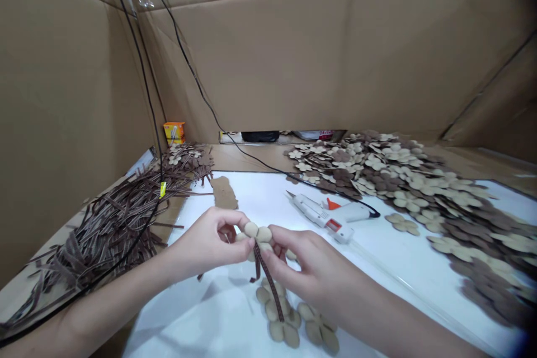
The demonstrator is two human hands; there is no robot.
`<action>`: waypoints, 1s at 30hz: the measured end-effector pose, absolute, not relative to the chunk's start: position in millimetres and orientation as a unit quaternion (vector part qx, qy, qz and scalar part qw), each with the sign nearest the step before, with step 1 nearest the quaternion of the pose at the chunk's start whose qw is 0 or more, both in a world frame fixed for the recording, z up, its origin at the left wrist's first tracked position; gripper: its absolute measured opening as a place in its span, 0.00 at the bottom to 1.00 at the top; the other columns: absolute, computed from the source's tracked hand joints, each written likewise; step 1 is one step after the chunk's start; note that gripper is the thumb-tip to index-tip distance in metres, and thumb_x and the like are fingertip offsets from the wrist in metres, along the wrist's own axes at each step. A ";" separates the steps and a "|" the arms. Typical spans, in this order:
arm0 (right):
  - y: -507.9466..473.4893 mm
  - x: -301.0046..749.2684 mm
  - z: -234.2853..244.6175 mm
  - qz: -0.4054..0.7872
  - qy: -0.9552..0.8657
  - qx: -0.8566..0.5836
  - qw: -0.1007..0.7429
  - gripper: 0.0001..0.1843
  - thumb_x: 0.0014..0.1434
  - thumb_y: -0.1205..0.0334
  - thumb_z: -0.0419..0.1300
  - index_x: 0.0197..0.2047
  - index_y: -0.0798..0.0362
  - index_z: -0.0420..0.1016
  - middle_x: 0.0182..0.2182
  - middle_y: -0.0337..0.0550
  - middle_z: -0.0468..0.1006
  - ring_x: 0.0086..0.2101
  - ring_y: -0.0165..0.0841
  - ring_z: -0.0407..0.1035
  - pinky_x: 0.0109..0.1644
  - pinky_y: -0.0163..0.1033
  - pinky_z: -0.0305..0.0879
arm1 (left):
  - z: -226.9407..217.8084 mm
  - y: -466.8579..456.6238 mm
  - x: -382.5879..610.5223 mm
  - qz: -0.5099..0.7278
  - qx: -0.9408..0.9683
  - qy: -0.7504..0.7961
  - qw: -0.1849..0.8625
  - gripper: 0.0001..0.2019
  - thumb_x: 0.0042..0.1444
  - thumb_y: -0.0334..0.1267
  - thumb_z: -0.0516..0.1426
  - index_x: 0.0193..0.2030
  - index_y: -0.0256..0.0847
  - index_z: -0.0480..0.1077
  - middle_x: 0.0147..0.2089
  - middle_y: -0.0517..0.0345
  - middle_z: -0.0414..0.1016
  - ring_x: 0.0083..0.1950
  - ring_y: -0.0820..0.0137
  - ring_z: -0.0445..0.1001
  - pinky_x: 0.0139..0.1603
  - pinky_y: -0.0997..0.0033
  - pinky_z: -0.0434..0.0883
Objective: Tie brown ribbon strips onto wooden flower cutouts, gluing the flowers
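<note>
A beige felt-like flower [263,234] with rounded petals is held up over the white board between both my hands. My left hand [224,238] pinches its left petals between thumb and fingers. On the other side, my right hand [297,260] pinches the right petals the same way. From the flower's middle hangs a brown ribbon [272,285] with light stitching; its shorter end curls beside the longer strand. Below lie several beige flowers [284,331], partly overlapping, and the longer strand reaches down across them. The fingers hide part of the held flower.
A white glue gun [321,213] with an orange trigger lies on the white board [260,187], its black cord running up left. Brown ribbon strips [113,235] heap at left. Beige and brown flowers [403,179] pile at right. An orange box [174,132] stands by the cardboard walls.
</note>
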State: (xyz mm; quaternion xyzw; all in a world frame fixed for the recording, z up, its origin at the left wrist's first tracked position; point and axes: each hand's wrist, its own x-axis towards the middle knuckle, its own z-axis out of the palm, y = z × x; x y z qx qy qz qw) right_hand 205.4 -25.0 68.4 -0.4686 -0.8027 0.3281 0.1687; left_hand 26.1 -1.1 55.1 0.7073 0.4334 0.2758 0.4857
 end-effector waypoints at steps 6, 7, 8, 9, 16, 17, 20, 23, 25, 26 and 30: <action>-23.2 205.0 69.5 0.349 -0.805 -0.447 0.174 0.08 0.57 0.64 0.47 0.28 0.52 0.64 0.22 0.34 0.69 0.24 0.26 0.61 0.28 0.31 0.55 | 42.4 -0.8 31.1 0.327 0.647 0.416 0.549 0.05 0.42 0.34 0.58 0.26 0.34 0.70 0.23 0.60 0.67 0.21 0.78 0.62 0.21 0.79 0.61; -23.1 205.2 69.5 0.356 -0.803 -0.443 0.178 0.08 0.57 0.64 0.48 0.27 0.52 0.64 0.22 0.34 0.69 0.24 0.26 0.61 0.28 0.31 0.55 | 41.5 -1.1 31.6 0.335 0.643 0.414 0.550 0.04 0.41 0.33 0.58 0.26 0.34 0.71 0.23 0.60 0.68 0.22 0.78 0.62 0.21 0.79 0.62; -22.9 205.5 69.2 0.364 -0.801 -0.439 0.183 0.08 0.57 0.65 0.48 0.27 0.52 0.63 0.22 0.33 0.68 0.24 0.26 0.61 0.28 0.31 0.55 | 41.0 -1.5 32.1 0.342 0.640 0.413 0.550 0.04 0.41 0.33 0.58 0.26 0.34 0.71 0.23 0.60 0.68 0.22 0.78 0.62 0.22 0.79 0.63; -22.7 205.8 68.6 0.371 -0.799 -0.435 0.187 0.09 0.57 0.65 0.48 0.27 0.52 0.63 0.22 0.33 0.67 0.24 0.25 0.60 0.28 0.30 0.55 | 40.8 -2.0 32.6 0.346 0.638 0.411 0.551 0.04 0.41 0.33 0.58 0.25 0.34 0.71 0.23 0.61 0.68 0.22 0.78 0.63 0.22 0.80 0.63; -21.5 205.9 61.0 0.347 -0.806 -0.446 0.178 0.08 0.55 0.64 0.48 0.25 0.51 0.60 0.21 0.32 0.65 0.23 0.26 0.58 0.26 0.31 0.53 | 40.3 -6.1 36.0 0.357 0.614 0.428 0.558 0.04 0.40 0.32 0.58 0.25 0.34 0.70 0.20 0.61 0.68 0.20 0.78 0.63 0.21 0.79 0.62; -21.3 205.6 60.6 0.342 -0.806 -0.450 0.175 0.08 0.55 0.64 0.47 0.25 0.51 0.60 0.21 0.33 0.65 0.23 0.26 0.58 0.26 0.32 0.53 | 39.8 -6.3 36.1 0.356 0.613 0.432 0.558 0.04 0.39 0.32 0.58 0.25 0.33 0.70 0.20 0.62 0.67 0.20 0.79 0.63 0.21 0.79 0.62; -20.4 205.2 60.5 0.339 -0.805 -0.458 0.167 0.08 0.55 0.64 0.48 0.25 0.51 0.60 0.21 0.33 0.65 0.23 0.26 0.59 0.26 0.32 0.53 | 39.0 -6.2 35.9 0.351 0.614 0.439 0.555 0.04 0.39 0.32 0.57 0.24 0.33 0.70 0.19 0.62 0.67 0.20 0.79 0.62 0.20 0.79 0.61; -19.1 205.9 60.2 0.358 -0.798 -0.452 0.172 0.08 0.55 0.63 0.48 0.25 0.51 0.61 0.21 0.33 0.66 0.23 0.26 0.59 0.27 0.31 0.53 | 40.5 -5.4 36.6 0.345 0.610 0.447 0.556 0.05 0.40 0.34 0.56 0.24 0.33 0.70 0.20 0.60 0.68 0.21 0.78 0.63 0.20 0.79 0.62; -18.3 206.8 59.3 0.366 -0.796 -0.450 0.174 0.08 0.56 0.63 0.48 0.26 0.51 0.62 0.22 0.33 0.67 0.23 0.26 0.60 0.27 0.31 0.54 | 42.2 -5.0 37.8 0.338 0.606 0.456 0.557 0.06 0.40 0.35 0.56 0.25 0.33 0.69 0.21 0.60 0.68 0.21 0.77 0.64 0.21 0.78 0.63; -18.0 207.4 58.8 0.369 -0.795 -0.450 0.173 0.09 0.56 0.62 0.48 0.26 0.51 0.62 0.22 0.33 0.67 0.24 0.26 0.60 0.27 0.31 0.54 | 43.1 -4.9 38.3 0.333 0.606 0.459 0.558 0.06 0.40 0.35 0.56 0.25 0.33 0.69 0.21 0.60 0.68 0.21 0.77 0.64 0.22 0.77 0.64; -17.3 208.8 57.3 0.378 -0.790 -0.455 0.164 0.10 0.58 0.61 0.47 0.28 0.52 0.64 0.23 0.34 0.68 0.24 0.27 0.61 0.28 0.31 0.55 | 46.8 -5.2 36.9 0.308 0.604 0.468 0.566 0.08 0.42 0.38 0.57 0.26 0.34 0.69 0.22 0.61 0.66 0.20 0.78 0.64 0.21 0.78 0.64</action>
